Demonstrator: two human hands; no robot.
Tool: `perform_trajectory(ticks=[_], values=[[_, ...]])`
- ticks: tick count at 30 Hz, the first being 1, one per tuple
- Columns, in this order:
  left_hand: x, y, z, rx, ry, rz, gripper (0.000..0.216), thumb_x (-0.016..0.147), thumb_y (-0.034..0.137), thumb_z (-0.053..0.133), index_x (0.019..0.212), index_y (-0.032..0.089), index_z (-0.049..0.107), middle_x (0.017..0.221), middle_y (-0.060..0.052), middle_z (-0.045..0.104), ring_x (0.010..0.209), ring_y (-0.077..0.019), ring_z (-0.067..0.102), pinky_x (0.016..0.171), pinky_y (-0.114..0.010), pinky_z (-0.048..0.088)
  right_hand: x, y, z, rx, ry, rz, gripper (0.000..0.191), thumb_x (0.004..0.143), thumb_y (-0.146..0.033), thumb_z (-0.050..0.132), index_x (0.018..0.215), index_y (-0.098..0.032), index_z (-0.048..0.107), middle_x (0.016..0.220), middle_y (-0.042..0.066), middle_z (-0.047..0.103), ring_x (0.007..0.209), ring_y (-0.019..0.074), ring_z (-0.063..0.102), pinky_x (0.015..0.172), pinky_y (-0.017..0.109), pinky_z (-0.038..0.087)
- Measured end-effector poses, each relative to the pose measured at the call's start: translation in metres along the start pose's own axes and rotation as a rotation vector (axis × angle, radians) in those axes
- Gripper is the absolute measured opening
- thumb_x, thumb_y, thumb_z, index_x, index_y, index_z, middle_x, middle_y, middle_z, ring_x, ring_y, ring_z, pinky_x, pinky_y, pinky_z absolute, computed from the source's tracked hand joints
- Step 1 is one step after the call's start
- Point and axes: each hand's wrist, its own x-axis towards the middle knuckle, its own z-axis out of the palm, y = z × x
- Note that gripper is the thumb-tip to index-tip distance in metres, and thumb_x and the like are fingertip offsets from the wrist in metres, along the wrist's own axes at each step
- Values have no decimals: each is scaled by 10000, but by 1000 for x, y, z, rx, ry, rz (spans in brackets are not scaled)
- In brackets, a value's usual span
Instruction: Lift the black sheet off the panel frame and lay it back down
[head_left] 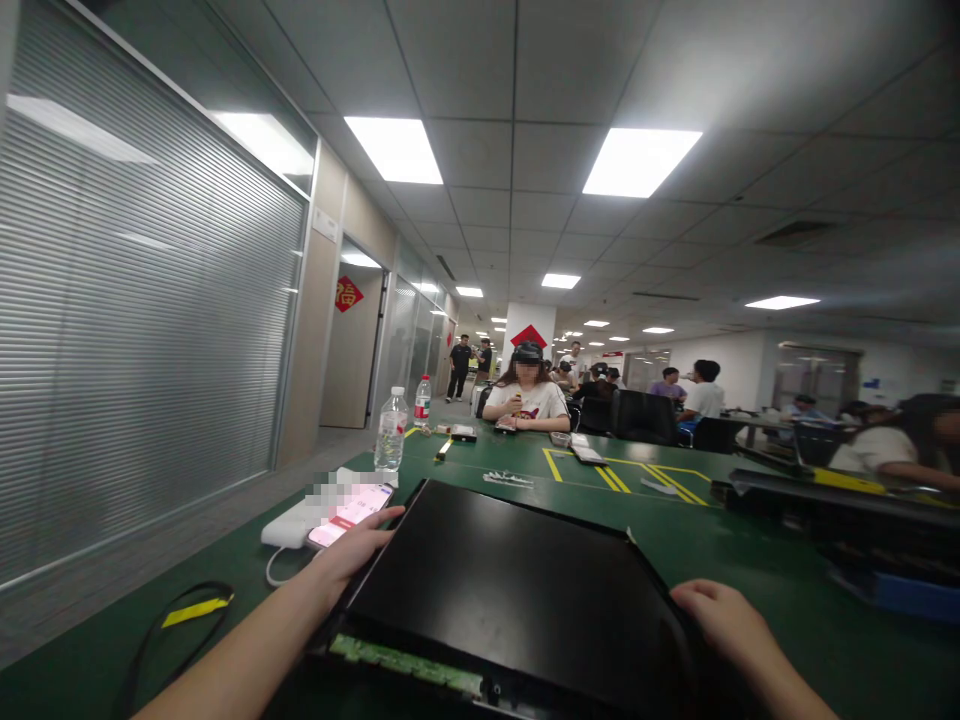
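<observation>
Green table (pixel 712 540) with a black panel (pixel 517 590) lying flat at its near middle, a circuit strip (pixel 405 665) exposed along the panel's near edge. Left hand (pixel 356 550) closed on the panel's left edge, right hand (pixel 720 615) curled over its right edge; bare table lies open beyond the far edge. Power bank (pixel 289 528) and phone (pixel 351 512) crowd the left hand; bottle (pixel 390 432) stands well behind.

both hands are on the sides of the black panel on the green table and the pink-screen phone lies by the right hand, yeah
Not quite. In the head view the pink-screen phone lies by the left hand, not the right hand. The rest holds: both hands are on the sides of the black panel on the green table.
</observation>
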Motion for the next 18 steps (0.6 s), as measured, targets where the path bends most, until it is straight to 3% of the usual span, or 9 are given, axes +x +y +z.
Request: perform_trajectory(ticks=[5,7,12,16,18], values=[[-4,-2,3,33,-139,24,541,564,265,741,1065,176,557,713,-39,694,682,-224,667,692,-346,518,0,-1,-1,3,-49,0,295,673,-368,446,738,-229,698,788,20,701,770,204,624,604,248,428],[-3,-3,3,95,-134,40,420,554,239,720,952,159,611,675,-32,690,667,-219,662,690,-336,512,-1,-1,-2,5,-51,1,289,672,-364,448,733,-232,697,781,18,701,778,207,621,608,251,425],[-1,-1,5,326,68,111,201,566,113,539,736,140,643,555,-17,660,607,-201,638,623,-284,486,-1,-2,-4,-8,-25,-2,269,664,-350,469,720,-227,701,776,27,701,788,219,622,660,270,427],[-10,5,10,589,162,276,175,651,303,537,649,164,644,798,-52,699,897,-255,614,735,-291,464,-2,-4,-4,-5,2,-14,258,663,-338,472,704,-230,703,779,27,702,796,221,622,670,272,430],[-12,5,10,655,200,266,276,676,411,517,682,164,641,802,-66,694,886,-268,614,722,-309,458,-3,-5,-3,-3,-2,-13,257,662,-339,474,705,-234,704,777,26,703,796,225,622,669,277,431]])
